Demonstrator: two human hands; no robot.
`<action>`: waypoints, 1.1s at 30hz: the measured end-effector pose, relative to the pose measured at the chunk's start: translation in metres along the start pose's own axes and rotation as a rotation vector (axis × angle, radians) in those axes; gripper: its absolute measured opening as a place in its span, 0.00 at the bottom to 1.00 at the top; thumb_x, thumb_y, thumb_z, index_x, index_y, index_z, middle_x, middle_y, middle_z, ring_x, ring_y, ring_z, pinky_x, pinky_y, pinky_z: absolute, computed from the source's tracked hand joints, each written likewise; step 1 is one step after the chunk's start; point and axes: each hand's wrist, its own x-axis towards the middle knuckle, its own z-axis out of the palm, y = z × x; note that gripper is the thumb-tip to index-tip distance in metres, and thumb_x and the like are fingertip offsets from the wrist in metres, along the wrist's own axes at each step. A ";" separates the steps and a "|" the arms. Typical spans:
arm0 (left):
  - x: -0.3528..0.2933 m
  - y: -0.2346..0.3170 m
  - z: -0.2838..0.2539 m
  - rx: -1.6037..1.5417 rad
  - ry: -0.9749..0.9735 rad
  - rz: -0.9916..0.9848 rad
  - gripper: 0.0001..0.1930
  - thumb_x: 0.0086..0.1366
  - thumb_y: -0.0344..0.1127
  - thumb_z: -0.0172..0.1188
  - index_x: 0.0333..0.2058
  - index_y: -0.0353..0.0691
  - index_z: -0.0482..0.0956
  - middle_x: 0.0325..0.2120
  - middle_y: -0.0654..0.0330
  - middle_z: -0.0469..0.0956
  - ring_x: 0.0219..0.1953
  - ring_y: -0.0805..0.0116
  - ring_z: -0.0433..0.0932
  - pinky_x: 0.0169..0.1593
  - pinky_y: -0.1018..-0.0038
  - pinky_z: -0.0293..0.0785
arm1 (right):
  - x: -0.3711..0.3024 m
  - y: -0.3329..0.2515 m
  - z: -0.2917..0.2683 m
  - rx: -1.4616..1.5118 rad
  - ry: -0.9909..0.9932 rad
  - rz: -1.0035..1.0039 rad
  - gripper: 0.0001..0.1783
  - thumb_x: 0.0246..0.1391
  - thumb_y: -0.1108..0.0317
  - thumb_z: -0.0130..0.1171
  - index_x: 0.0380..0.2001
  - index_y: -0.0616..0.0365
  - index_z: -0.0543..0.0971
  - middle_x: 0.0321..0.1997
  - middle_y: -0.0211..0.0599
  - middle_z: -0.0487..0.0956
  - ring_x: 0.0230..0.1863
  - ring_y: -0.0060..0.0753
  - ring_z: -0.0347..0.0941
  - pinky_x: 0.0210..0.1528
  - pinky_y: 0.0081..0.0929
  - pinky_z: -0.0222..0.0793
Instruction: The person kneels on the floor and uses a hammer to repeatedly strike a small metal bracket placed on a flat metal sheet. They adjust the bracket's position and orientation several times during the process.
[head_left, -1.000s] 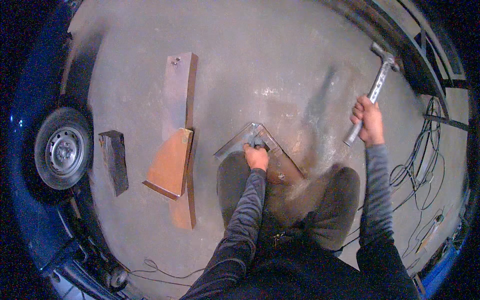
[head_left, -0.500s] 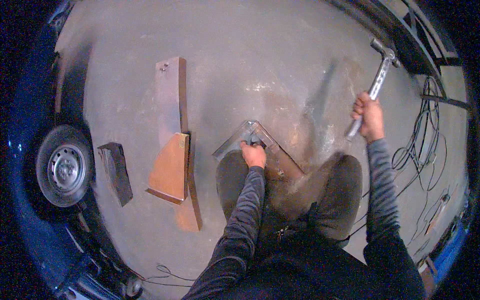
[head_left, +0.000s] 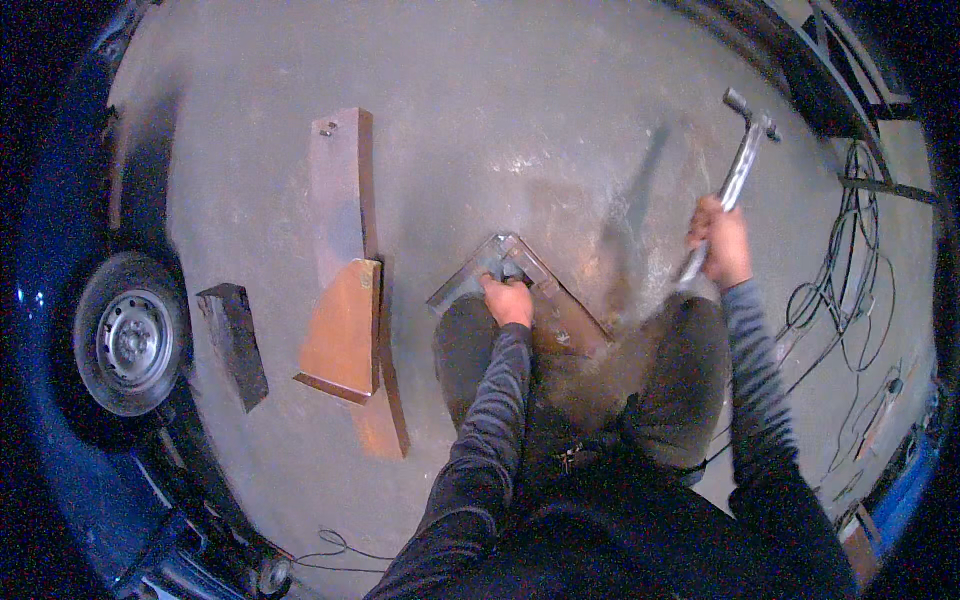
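Observation:
My right hand [head_left: 727, 245] is raised on the right, its fingers wrapped round the silver handle of a hammer [head_left: 742, 165]. The hammer's head points up and away from me, above the floor. Between my knees lies an angled metal piece [head_left: 575, 310], its corner pointing away and its two edges spreading toward me. At the inside of that corner my left hand [head_left: 512, 302] is closed on the metal. Its fingertips are partly hidden, and a small dark shape shows beside them.
To my left a long bent sheet-metal part [head_left: 338, 180] lies under a rusty orange plate [head_left: 342, 335]. Farther left are a dark metal block [head_left: 232, 345] and a vehicle wheel [head_left: 130, 338]. Looped cables [head_left: 835, 280] lie on the floor at right, below a dark metal frame [head_left: 800, 60].
My right hand and the hammer have moved left and slightly nearer to me. The left hand keeps its place at the metal corner.

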 end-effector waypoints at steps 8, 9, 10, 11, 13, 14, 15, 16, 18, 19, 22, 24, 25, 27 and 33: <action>0.016 -0.021 -0.007 -0.022 -0.002 -0.076 0.25 0.57 0.28 0.55 0.53 0.22 0.64 0.43 0.31 0.75 0.48 0.35 0.75 0.53 0.57 0.69 | -0.057 0.002 0.012 -0.477 -0.296 0.511 0.18 0.55 0.62 0.57 0.42 0.64 0.70 0.25 0.37 0.73 0.19 0.29 0.71 0.19 0.30 0.73; 0.008 -0.012 -0.004 0.074 0.012 0.001 0.25 0.57 0.28 0.55 0.52 0.22 0.64 0.43 0.31 0.75 0.48 0.36 0.75 0.52 0.56 0.70 | -0.036 -0.013 -0.022 -0.627 -0.291 0.494 0.15 0.56 0.62 0.57 0.39 0.63 0.70 0.25 0.35 0.73 0.20 0.27 0.71 0.18 0.27 0.71; 0.007 -0.007 -0.003 0.065 0.003 0.024 0.25 0.57 0.29 0.55 0.52 0.22 0.65 0.43 0.31 0.75 0.47 0.36 0.75 0.52 0.56 0.70 | -0.021 -0.029 -0.035 -0.607 -0.182 0.364 0.14 0.56 0.61 0.57 0.37 0.61 0.72 0.24 0.34 0.75 0.19 0.27 0.72 0.19 0.30 0.70; 0.004 -0.004 -0.003 0.057 -0.007 0.044 0.25 0.57 0.29 0.55 0.52 0.22 0.65 0.43 0.31 0.75 0.47 0.36 0.75 0.52 0.56 0.70 | -0.011 -0.040 -0.040 -0.588 -0.074 0.235 0.13 0.57 0.60 0.57 0.35 0.60 0.74 0.23 0.33 0.76 0.19 0.27 0.72 0.20 0.32 0.70; -0.001 -0.002 -0.004 0.070 -0.032 0.035 0.25 0.58 0.29 0.55 0.52 0.22 0.65 0.43 0.31 0.75 0.47 0.36 0.75 0.52 0.56 0.70 | 0.018 -0.031 -0.026 -0.152 0.018 0.091 0.10 0.56 0.64 0.54 0.35 0.60 0.71 0.23 0.33 0.74 0.19 0.26 0.71 0.19 0.28 0.66; -0.002 0.002 -0.004 0.090 -0.053 0.011 0.25 0.58 0.29 0.54 0.52 0.21 0.64 0.43 0.31 0.75 0.47 0.36 0.75 0.52 0.56 0.70 | 0.026 -0.020 -0.015 0.070 0.067 0.013 0.09 0.56 0.66 0.52 0.35 0.60 0.69 0.23 0.33 0.73 0.18 0.26 0.71 0.19 0.26 0.64; 0.002 0.005 -0.007 0.109 -0.055 -0.015 0.25 0.58 0.28 0.54 0.52 0.21 0.64 0.43 0.31 0.75 0.47 0.36 0.76 0.52 0.56 0.70 | 0.011 0.003 0.008 -0.066 0.071 0.022 0.09 0.56 0.66 0.52 0.36 0.60 0.69 0.22 0.33 0.73 0.19 0.26 0.71 0.19 0.27 0.65; 0.007 0.010 -0.007 0.104 -0.044 -0.002 0.25 0.58 0.28 0.54 0.53 0.21 0.64 0.43 0.31 0.75 0.48 0.36 0.75 0.52 0.56 0.70 | -0.017 0.035 0.032 -0.205 0.082 0.021 0.09 0.55 0.67 0.52 0.37 0.60 0.70 0.22 0.33 0.73 0.20 0.26 0.70 0.20 0.28 0.66; 0.003 0.001 -0.007 0.112 -0.056 0.004 0.25 0.58 0.28 0.54 0.53 0.20 0.64 0.44 0.31 0.75 0.48 0.37 0.75 0.53 0.57 0.70 | -0.086 0.081 0.074 -0.527 -0.154 0.383 0.10 0.55 0.66 0.56 0.39 0.58 0.74 0.25 0.33 0.73 0.21 0.27 0.69 0.22 0.29 0.69; -0.001 -0.006 -0.005 0.110 -0.056 0.010 0.26 0.58 0.28 0.54 0.53 0.20 0.64 0.45 0.30 0.75 0.49 0.37 0.75 0.53 0.57 0.70 | -0.099 0.086 0.061 -0.424 -0.230 0.521 0.12 0.55 0.64 0.56 0.39 0.59 0.74 0.27 0.35 0.75 0.23 0.30 0.71 0.22 0.31 0.70; 0.038 -0.054 -0.003 0.164 0.064 0.102 0.26 0.58 0.29 0.55 0.53 0.19 0.64 0.46 0.30 0.74 0.50 0.38 0.74 0.55 0.58 0.69 | -0.074 0.047 0.031 -0.200 -0.467 0.622 0.15 0.59 0.59 0.55 0.38 0.62 0.74 0.30 0.39 0.76 0.25 0.32 0.73 0.18 0.32 0.71; 0.031 -0.057 0.003 0.164 0.045 0.086 0.26 0.58 0.29 0.55 0.53 0.19 0.64 0.46 0.30 0.74 0.51 0.38 0.74 0.55 0.58 0.69 | -0.053 0.015 -0.002 -0.383 -0.273 0.447 0.12 0.60 0.62 0.52 0.36 0.60 0.74 0.22 0.34 0.73 0.17 0.28 0.68 0.16 0.28 0.68; 0.009 -0.013 0.000 0.084 0.007 0.006 0.26 0.57 0.29 0.55 0.52 0.18 0.64 0.46 0.29 0.74 0.51 0.38 0.74 0.55 0.58 0.69 | -0.035 0.005 -0.026 -0.466 -0.165 0.415 0.11 0.60 0.62 0.52 0.36 0.60 0.74 0.20 0.32 0.72 0.15 0.27 0.66 0.17 0.27 0.68; 0.001 -0.003 -0.008 0.108 0.019 -0.001 0.26 0.57 0.29 0.55 0.53 0.20 0.65 0.46 0.30 0.74 0.51 0.38 0.74 0.55 0.58 0.68 | -0.009 -0.011 -0.031 -0.160 -0.109 0.234 0.11 0.59 0.63 0.52 0.39 0.59 0.73 0.17 0.31 0.72 0.13 0.27 0.66 0.17 0.27 0.67; 0.018 -0.026 -0.005 0.187 0.049 0.015 0.25 0.58 0.29 0.55 0.53 0.23 0.65 0.44 0.31 0.75 0.49 0.36 0.74 0.54 0.57 0.69 | -0.080 0.121 0.065 -0.486 -0.307 0.327 0.06 0.56 0.68 0.52 0.36 0.57 0.70 0.23 0.31 0.71 0.18 0.28 0.68 0.19 0.28 0.68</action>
